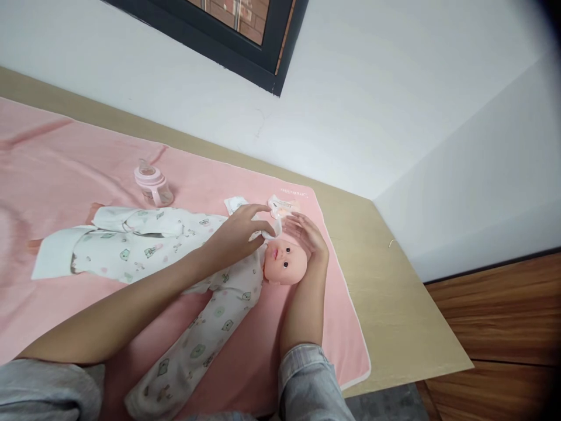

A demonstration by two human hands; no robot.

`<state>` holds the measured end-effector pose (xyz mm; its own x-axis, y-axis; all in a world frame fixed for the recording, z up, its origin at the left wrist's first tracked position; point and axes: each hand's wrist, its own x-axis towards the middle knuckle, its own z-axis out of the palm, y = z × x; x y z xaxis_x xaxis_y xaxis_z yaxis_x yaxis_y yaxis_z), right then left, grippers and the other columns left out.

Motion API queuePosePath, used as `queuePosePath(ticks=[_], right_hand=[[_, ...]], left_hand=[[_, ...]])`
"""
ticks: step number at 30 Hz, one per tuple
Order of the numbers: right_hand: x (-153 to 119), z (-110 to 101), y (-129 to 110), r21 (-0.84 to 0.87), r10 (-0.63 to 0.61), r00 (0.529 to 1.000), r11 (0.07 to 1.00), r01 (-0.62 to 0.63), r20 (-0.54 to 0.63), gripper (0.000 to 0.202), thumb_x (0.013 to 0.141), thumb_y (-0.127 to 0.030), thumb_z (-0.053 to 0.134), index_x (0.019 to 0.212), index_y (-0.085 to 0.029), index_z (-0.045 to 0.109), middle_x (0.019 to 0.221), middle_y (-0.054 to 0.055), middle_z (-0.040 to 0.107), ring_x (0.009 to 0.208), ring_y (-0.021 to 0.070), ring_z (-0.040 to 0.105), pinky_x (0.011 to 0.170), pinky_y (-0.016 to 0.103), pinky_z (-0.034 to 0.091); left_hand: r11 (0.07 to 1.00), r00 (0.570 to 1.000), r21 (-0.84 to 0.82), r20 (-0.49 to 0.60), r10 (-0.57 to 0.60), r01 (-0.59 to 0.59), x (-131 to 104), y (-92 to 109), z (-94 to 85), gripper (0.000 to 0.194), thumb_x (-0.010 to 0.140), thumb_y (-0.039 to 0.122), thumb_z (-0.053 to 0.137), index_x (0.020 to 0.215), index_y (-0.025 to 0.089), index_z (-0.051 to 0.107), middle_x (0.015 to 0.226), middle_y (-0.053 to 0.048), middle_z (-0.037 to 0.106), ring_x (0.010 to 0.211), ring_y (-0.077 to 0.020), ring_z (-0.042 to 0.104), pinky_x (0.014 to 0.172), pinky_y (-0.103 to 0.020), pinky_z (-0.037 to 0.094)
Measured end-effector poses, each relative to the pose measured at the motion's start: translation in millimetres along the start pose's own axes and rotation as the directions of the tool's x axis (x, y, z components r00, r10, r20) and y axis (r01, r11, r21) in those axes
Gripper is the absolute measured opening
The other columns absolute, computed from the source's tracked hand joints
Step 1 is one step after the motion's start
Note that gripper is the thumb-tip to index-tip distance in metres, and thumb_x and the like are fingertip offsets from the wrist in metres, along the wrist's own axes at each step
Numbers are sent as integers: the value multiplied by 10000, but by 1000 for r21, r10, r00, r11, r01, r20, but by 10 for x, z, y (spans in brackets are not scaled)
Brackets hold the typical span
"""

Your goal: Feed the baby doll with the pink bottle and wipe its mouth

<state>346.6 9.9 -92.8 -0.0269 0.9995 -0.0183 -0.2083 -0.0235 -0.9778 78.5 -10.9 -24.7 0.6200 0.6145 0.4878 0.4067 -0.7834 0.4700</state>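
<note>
A baby doll (284, 263) in white patterned clothes (153, 242) lies on its back, head to the right, on a pink blanket (210, 172). From the left, my left hand (239, 234) reaches over the doll's chest, thumb and fingers closed on a small white cloth or wipe (275, 227) beside its face. My right hand (307, 233) curves around the far side of the head, fingers apart and close to the white piece; nothing shows in it. A small white and pink packet (283, 206) lies just beyond the hands.
A pink baby bottle (153, 184) stands on the blanket beyond the doll's legs. Another white piece (235, 203) lies by the doll's far side. The wooden table (385, 292) ends at the right, with a white wall (328, 117) and dark window frame (245, 55) behind.
</note>
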Motion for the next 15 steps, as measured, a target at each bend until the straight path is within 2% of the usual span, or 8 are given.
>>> queuePosePath(ticks=[4, 5, 7, 10, 12, 15], right_hand=[[-342, 236, -588, -215, -201, 967, 949, 232, 158, 235, 778, -458, 722, 847, -234, 745, 1339, 46, 593, 1254, 252, 555, 1068, 409, 463], [-423, 343, -717, -279, -224, 952, 920, 277, 206, 183, 797, -418, 717, 838, -244, 754, 1347, 41, 587, 1304, 262, 514, 1083, 426, 446], [-557, 589, -911, -422, -183, 931, 852, 310, 316, 118, 838, -342, 687, 895, -277, 766, 1358, 14, 579, 1378, 264, 435, 1130, 448, 393], [-665, 924, -1026, -567, -106, 908, 750, 340, 405, 186, 882, -314, 629, 1021, -325, 752, 1397, -27, 552, 1427, 259, 369, 1187, 475, 301], [-687, 1067, -1022, -641, -100, 913, 682, 353, 396, 227, 901, -324, 597, 1083, -338, 733, 1382, -26, 571, 1420, 254, 381, 1202, 489, 265], [-695, 1162, -989, -750, -156, 932, 557, 357, 328, 258, 921, -340, 557, 1121, -324, 719, 1275, 2, 652, 1391, 244, 419, 1192, 490, 280]], left_hand=[[997, 996, 35, -61, -64, 66, 9, -47, -98, 289, 851, 109, 475, 938, 186, 740, 1402, -119, 485, 1310, -306, 421, 1080, -488, 361], [996, 995, 37, -61, -83, 86, 11, -55, -122, 288, 856, 116, 477, 951, 187, 740, 1404, -115, 488, 1315, -305, 419, 1081, -490, 362], [994, 993, 44, -65, -99, 102, 11, -66, -169, 283, 869, 134, 479, 969, 186, 738, 1399, -111, 500, 1313, -303, 424, 1084, -492, 363], [995, 993, 45, -82, -87, 91, -1, -73, -245, 277, 879, 153, 475, 978, 178, 733, 1373, -110, 523, 1303, -291, 434, 1092, -484, 361], [995, 991, 24, -104, -90, 93, -16, -70, -304, 271, 890, 176, 474, 987, 185, 727, 1354, -95, 543, 1290, -279, 447, 1087, -468, 376], [994, 984, -20, -138, -108, 107, -40, -66, -410, 262, 917, 236, 475, 1010, 204, 718, 1321, -68, 573, 1263, -261, 476, 1066, -433, 409]])
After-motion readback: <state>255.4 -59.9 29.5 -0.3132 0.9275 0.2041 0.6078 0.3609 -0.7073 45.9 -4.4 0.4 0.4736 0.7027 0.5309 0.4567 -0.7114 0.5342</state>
